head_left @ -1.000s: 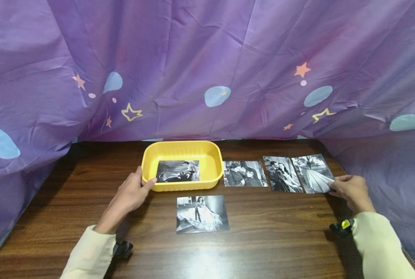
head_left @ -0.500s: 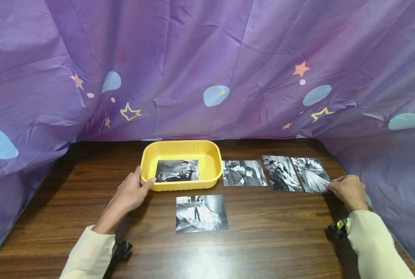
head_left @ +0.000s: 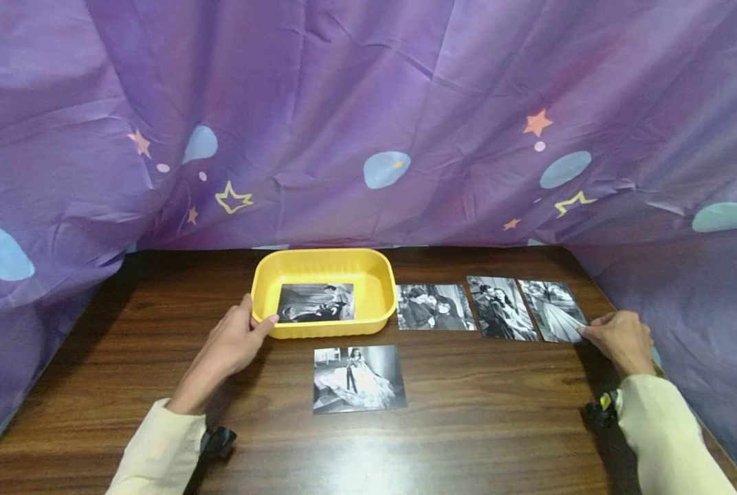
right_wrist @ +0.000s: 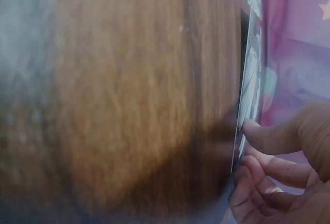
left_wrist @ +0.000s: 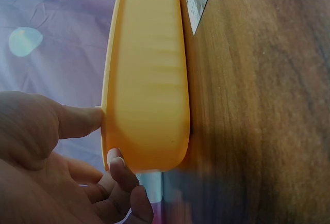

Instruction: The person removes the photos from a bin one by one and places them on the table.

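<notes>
My left hand (head_left: 229, 338) pinches the left front corner of a yellow plastic tray (head_left: 383, 313); in the left wrist view the thumb lies on its rim (left_wrist: 109, 64) and the fingers curl beneath. A black-and-white photo (head_left: 317, 302) lies inside the tray. At the far right, my right hand (head_left: 619, 338) pinches the lower right corner of a photo of a wide gown (head_left: 552, 311). The right wrist view shows this photo edge-on (right_wrist: 247, 90) between thumb and fingers. Beside it on the left lies a photo of a couple (head_left: 502, 308).
Another photo of two heads close together (head_left: 435, 307) lies against the tray's right side. In front of the tray is a photo of a figure in a long gown (head_left: 359, 379). A purple curtain (head_left: 319, 137) hangs behind the brown wooden table (head_left: 467, 426).
My right hand and its photo have shifted slightly left, and the photo now lines up close beside the couple photo. The left hand and tray have stayed put.
</notes>
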Action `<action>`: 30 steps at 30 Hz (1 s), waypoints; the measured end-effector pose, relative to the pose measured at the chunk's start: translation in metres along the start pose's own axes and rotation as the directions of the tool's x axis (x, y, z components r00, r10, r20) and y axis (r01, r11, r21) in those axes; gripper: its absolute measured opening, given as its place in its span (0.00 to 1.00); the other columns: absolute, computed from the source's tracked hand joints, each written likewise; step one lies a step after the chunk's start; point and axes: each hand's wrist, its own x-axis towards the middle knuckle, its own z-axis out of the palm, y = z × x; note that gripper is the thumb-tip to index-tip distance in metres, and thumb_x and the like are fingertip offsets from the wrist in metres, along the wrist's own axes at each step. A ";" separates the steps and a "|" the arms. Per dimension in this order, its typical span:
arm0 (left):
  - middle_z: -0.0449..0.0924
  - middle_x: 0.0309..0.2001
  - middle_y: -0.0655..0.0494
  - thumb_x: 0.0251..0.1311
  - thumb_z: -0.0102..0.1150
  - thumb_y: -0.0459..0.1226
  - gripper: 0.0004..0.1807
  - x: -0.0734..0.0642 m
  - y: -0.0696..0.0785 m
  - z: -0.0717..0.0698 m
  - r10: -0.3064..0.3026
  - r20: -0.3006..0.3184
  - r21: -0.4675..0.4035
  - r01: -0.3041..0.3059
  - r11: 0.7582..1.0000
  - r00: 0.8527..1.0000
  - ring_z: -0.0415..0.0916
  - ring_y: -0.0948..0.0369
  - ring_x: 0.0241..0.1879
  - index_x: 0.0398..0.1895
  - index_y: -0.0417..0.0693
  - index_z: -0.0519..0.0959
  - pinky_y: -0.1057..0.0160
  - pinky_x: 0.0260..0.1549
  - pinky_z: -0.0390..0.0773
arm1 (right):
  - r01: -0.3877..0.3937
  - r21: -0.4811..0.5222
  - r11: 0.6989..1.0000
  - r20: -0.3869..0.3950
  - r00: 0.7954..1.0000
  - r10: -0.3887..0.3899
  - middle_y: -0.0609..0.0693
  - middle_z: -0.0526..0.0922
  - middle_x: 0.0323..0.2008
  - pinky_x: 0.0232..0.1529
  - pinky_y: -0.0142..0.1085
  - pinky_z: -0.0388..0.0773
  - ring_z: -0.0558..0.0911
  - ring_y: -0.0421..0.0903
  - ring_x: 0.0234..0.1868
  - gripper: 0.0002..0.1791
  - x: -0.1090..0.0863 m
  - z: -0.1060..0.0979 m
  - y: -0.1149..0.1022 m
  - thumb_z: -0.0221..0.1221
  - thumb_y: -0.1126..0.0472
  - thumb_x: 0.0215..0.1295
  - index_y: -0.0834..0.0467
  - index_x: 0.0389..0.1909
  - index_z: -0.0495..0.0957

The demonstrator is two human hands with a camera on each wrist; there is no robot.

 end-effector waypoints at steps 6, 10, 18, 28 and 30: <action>0.70 0.33 0.47 0.75 0.52 0.45 0.41 -0.001 -0.001 0.000 -0.015 0.007 0.000 0.015 1.000 1.000 0.71 0.51 0.35 0.75 0.22 0.50 0.54 0.37 0.70 | -0.016 0.128 0.992 -0.156 0.987 0.036 0.72 0.81 0.46 0.44 0.60 0.68 0.76 0.74 0.48 0.21 0.002 0.001 -0.022 0.66 0.59 0.58 0.71 0.46 0.80; 0.70 0.34 0.47 0.75 0.52 0.45 0.41 -0.002 -0.001 0.000 -0.020 0.010 -0.001 0.020 1.000 1.000 0.71 0.51 0.35 0.75 0.22 0.49 0.54 0.37 0.71 | 0.057 0.230 0.971 -0.288 0.958 0.012 0.56 0.85 0.34 0.41 0.43 0.68 0.80 0.46 0.35 0.18 0.007 -0.004 -0.067 0.65 0.57 0.62 0.65 0.48 0.82; 0.70 0.35 0.47 0.75 0.52 0.45 0.38 0.001 0.002 0.000 -0.023 0.011 -0.007 0.023 1.000 1.000 0.70 0.52 0.35 0.75 0.26 0.53 0.55 0.36 0.69 | 0.424 0.378 0.823 -0.353 0.888 -0.295 0.52 0.85 0.31 0.32 0.20 0.69 0.73 0.23 0.26 0.14 -0.001 -0.004 -0.182 0.69 0.61 0.62 0.67 0.43 0.83; 0.71 0.39 0.44 0.76 0.50 0.46 0.41 -0.001 0.000 -0.001 -0.028 0.008 0.008 0.028 1.000 1.000 0.72 0.49 0.40 0.76 0.25 0.48 0.50 0.42 0.71 | 0.595 0.477 0.647 -0.172 0.785 -0.595 0.59 0.86 0.34 0.35 0.32 0.79 0.83 0.48 0.32 0.12 -0.035 0.029 -0.297 0.70 0.65 0.61 0.67 0.43 0.83; 0.70 0.39 0.44 0.76 0.50 0.46 0.42 0.000 0.001 -0.001 -0.037 0.016 0.007 0.037 0.999 0.999 0.71 0.49 0.40 0.77 0.25 0.47 0.51 0.41 0.71 | 0.612 0.455 0.647 -0.106 0.759 -0.643 0.58 0.86 0.36 0.38 0.37 0.80 0.84 0.51 0.34 0.13 -0.043 0.043 -0.312 0.70 0.65 0.61 0.66 0.44 0.83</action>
